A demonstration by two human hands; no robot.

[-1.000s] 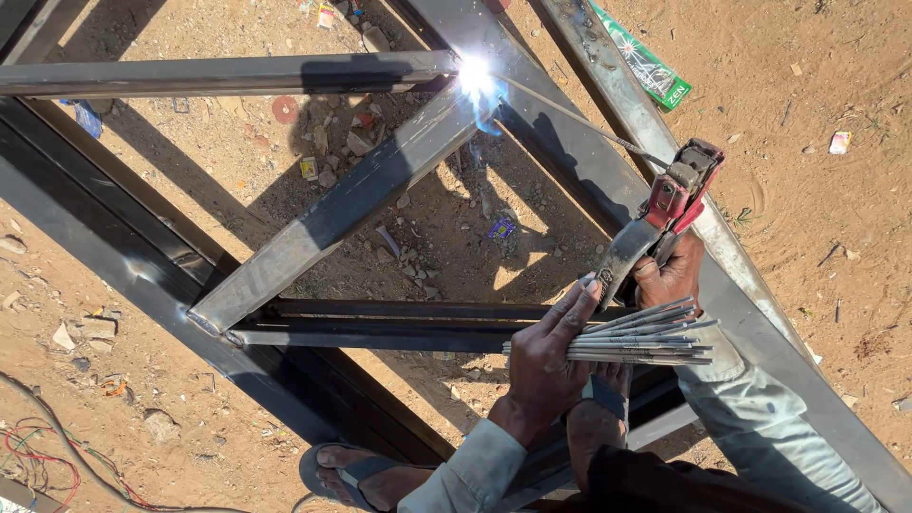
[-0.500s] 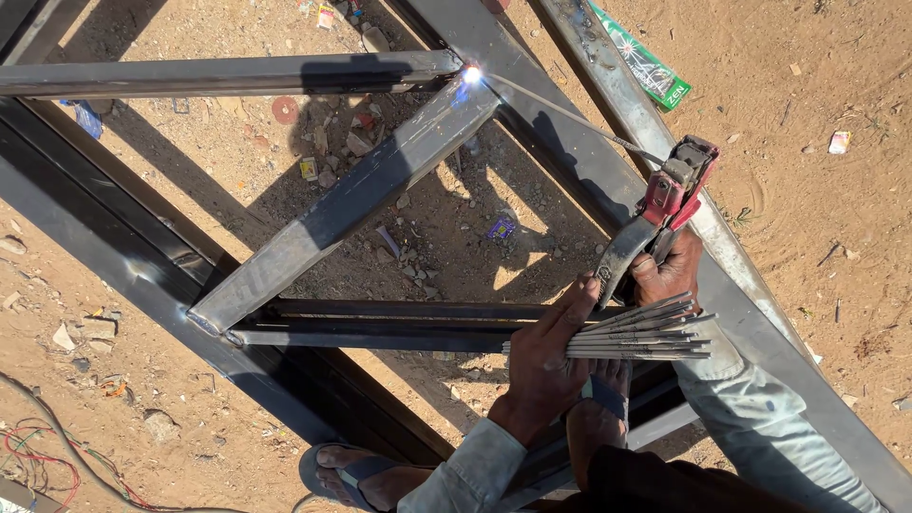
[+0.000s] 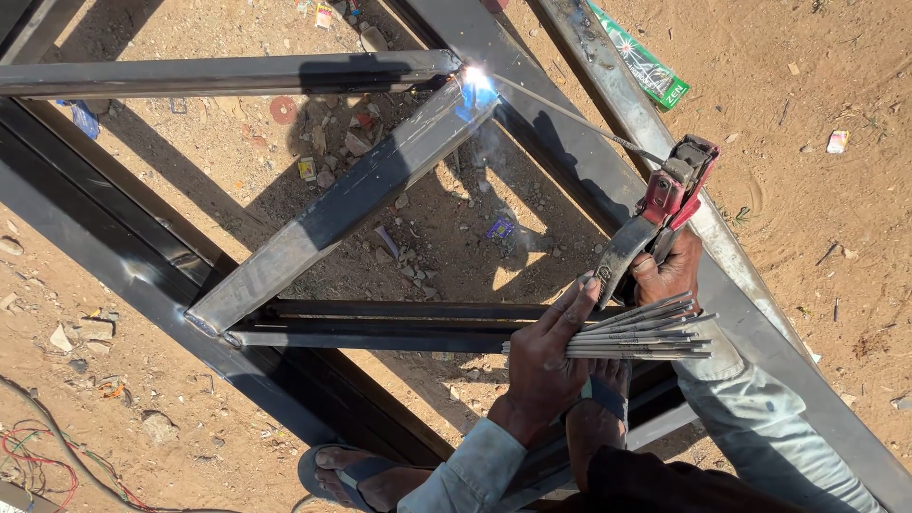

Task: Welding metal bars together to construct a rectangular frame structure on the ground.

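My right hand point(image 3: 670, 271) grips a red and grey electrode holder point(image 3: 665, 204). Its thin welding rod point(image 3: 570, 116) reaches up-left to a bright arc spark point(image 3: 475, 81) at the joint where a diagonal steel tube point(image 3: 342, 204) meets a horizontal tube point(image 3: 218, 74). My left hand point(image 3: 546, 361) holds a bundle of spare welding rods point(image 3: 632, 332) that point right, just below the holder. Both sleeves are light grey-blue.
The welded steel frame point(image 3: 114, 256) lies on sandy ground with small stones and scraps. My feet in sandals point(image 3: 356, 475) rest on and beside the frame. A green packet point(image 3: 646, 66) lies at the top right, and red cables point(image 3: 38, 456) at the bottom left.
The arc faded half a second ago and now flares bright again at the same joint. Both hands stay almost where they were.
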